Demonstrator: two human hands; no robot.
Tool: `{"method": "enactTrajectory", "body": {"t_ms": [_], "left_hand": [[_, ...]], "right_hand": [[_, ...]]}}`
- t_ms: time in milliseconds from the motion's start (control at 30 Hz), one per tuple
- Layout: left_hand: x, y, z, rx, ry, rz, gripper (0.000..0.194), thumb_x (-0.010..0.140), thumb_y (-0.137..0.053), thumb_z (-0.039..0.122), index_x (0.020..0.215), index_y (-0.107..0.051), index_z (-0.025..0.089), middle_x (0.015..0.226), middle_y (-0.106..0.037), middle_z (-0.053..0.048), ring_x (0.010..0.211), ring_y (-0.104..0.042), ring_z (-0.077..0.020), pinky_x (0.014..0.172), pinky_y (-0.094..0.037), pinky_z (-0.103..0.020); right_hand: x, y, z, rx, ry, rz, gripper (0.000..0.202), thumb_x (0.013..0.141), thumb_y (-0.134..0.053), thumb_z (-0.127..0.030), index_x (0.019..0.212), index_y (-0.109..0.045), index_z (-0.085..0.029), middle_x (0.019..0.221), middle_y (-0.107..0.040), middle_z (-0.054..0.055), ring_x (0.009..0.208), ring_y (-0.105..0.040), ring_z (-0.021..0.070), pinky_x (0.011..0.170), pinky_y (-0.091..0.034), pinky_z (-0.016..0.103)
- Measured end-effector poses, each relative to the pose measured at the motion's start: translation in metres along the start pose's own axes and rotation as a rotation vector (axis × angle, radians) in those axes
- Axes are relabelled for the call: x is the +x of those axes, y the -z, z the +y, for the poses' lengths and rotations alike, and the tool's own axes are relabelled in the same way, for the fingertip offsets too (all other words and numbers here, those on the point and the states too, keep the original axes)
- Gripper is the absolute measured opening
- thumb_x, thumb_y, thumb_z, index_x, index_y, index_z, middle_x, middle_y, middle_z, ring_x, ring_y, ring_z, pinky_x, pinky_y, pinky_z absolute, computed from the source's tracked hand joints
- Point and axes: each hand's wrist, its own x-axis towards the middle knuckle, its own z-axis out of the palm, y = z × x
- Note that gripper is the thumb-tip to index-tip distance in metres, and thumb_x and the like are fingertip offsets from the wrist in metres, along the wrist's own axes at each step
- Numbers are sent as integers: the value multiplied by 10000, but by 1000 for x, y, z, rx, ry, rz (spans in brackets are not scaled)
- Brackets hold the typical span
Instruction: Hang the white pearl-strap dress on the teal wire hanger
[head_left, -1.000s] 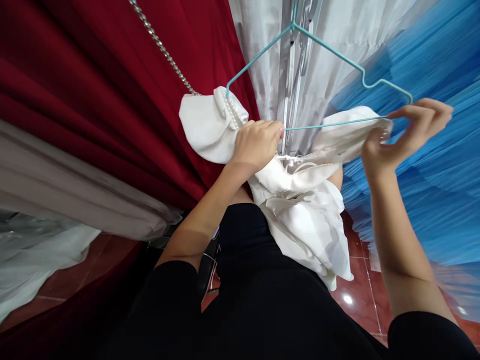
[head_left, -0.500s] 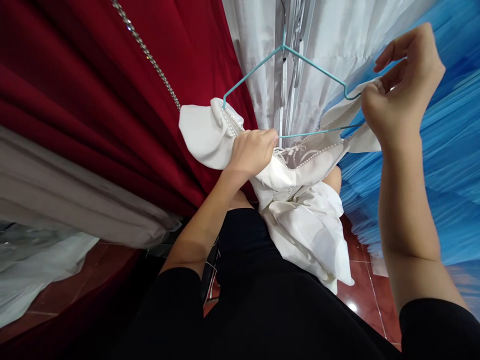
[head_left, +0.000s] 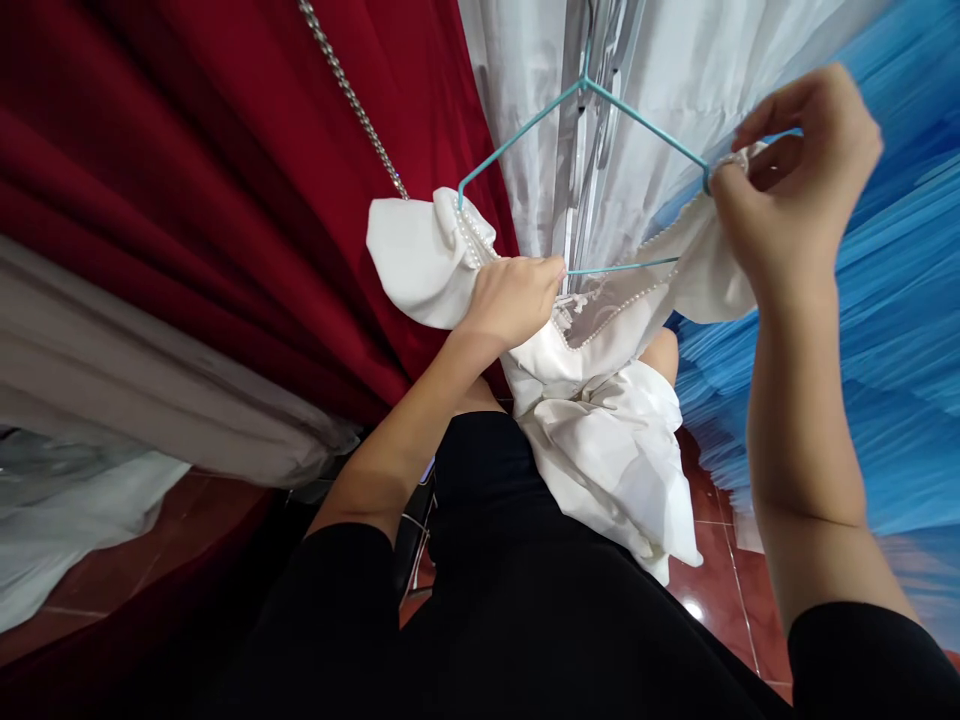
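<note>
A white dress (head_left: 611,450) with pearl-beaded edges hangs over my lap from a thin light-blue hanger (head_left: 521,135). Its left puffed sleeve (head_left: 412,260) sits at the hanger's left end. My left hand (head_left: 517,300) is closed around the hanger's bottom bar, over the dress's neckline. At the hanger's right end, my right hand (head_left: 802,190) pinches the beaded edge of the other sleeve (head_left: 709,260) between thumb and fingers. That edge lies against the hanger's corner, whose tip is partly hidden by cloth and thumb. Lacing shows inside the bodice.
Red fabric (head_left: 405,90) with a beaded chain (head_left: 352,95) hangs at the left, beside greyish cloth (head_left: 150,370). White fabric (head_left: 690,70) and a metal rack (head_left: 592,150) are behind the hanger. Blue tulle (head_left: 900,380) fills the right side. The floor (head_left: 720,570) is red tile.
My right hand has moved slightly left, bringing the sleeve's beaded edge onto the hanger's right corner. My left hand keeps its hold on the bottom bar. The view has shifted a little.
</note>
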Motion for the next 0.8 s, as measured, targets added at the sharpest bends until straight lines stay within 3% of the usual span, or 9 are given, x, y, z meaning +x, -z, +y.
{"method": "enactTrajectory", "body": {"t_ms": [67, 167, 200, 267, 367, 500, 567, 700, 800], "left_hand": [[-1, -2, -1, 13, 9, 17, 321, 1081, -399, 276, 1063, -711, 204, 980, -778, -106, 921, -729, -318, 683, -401, -376], [-2, -4, -4, 9, 6, 61, 298, 1066, -422, 254, 1060, -713, 190, 980, -775, -119, 932, -725, -325, 757, -446, -398], [-2, -5, -5, 5, 1, 77, 295, 1062, -424, 247, 1064, -713, 187, 973, -772, -121, 930, -723, -326, 777, -454, -406], [-2, -8, -7, -12, -8, 113, 291, 1055, -424, 232, 1057, -711, 185, 959, -765, -118, 932, -715, -321, 814, -466, -419], [-2, -14, -10, -52, -19, 161, 315, 1066, -406, 240, 1030, -713, 183, 966, -758, -111, 971, -700, -313, 884, -479, -438], [-6, -20, -16, -204, -125, 246, 318, 1087, -417, 307, 1201, -689, 190, 1160, -753, -103, 1105, -675, -298, 998, -493, -461], [-10, -19, -23, -292, -165, 387, 308, 1086, -433, 328, 1280, -647, 221, 1321, -702, -88, 1239, -632, -279, 1088, -477, -470], [-16, -8, -51, -284, -2, 750, 314, 1042, -540, 346, 1351, -569, 303, 1507, -566, -46, 1457, -470, -282, 1243, -368, -524], [-15, 4, -70, -364, 87, 786, 420, 1005, -546, 204, 1400, -486, 333, 1434, -616, -14, 1404, -540, -242, 1227, -407, -478]], "right_hand": [[0, -10, -11, 19, 42, -9, 359, 629, -559, 34, 899, -640, -189, 964, -648, 44, 691, -504, 95, 580, -380, 261], [-11, -24, -30, 65, 173, 26, 320, 687, -632, -69, 981, -678, -186, 1055, -605, 108, 1013, -594, 224, 838, -508, 353], [-18, -29, -35, 67, 206, -25, 247, 748, -641, -113, 979, -661, -196, 1043, -609, 106, 1057, -599, 246, 918, -501, 390], [-34, -44, -40, 10, 184, -255, 31, 915, -607, -240, 941, -606, -223, 977, -630, 80, 1002, -620, 245, 954, -482, 414], [-61, -70, -32, -196, 8, -548, 319, 1067, -432, -406, 824, -533, -226, 780, -621, 56, 800, -604, 231, 828, -448, 396], [-81, -92, -19, -371, -14, -489, 439, 1097, -303, -404, 748, -489, -213, 706, -606, 63, 765, -584, 235, 815, -388, 402], [-82, -94, -21, -372, -26, -426, 468, 1102, -300, -427, 723, -470, -212, 680, -590, 59, 748, -569, 228, 805, -367, 396], [-82, -88, -30, -352, -61, -425, 508, 1110, -301, -465, 693, -437, -208, 650, -558, 57, 736, -552, 228, 801, -334, 394], [-81, -83, -31, -343, -69, -466, 521, 1112, -292, -490, 704, -447, -207, 669, -567, 59, 770, -565, 240, 819, -326, 393]]}}
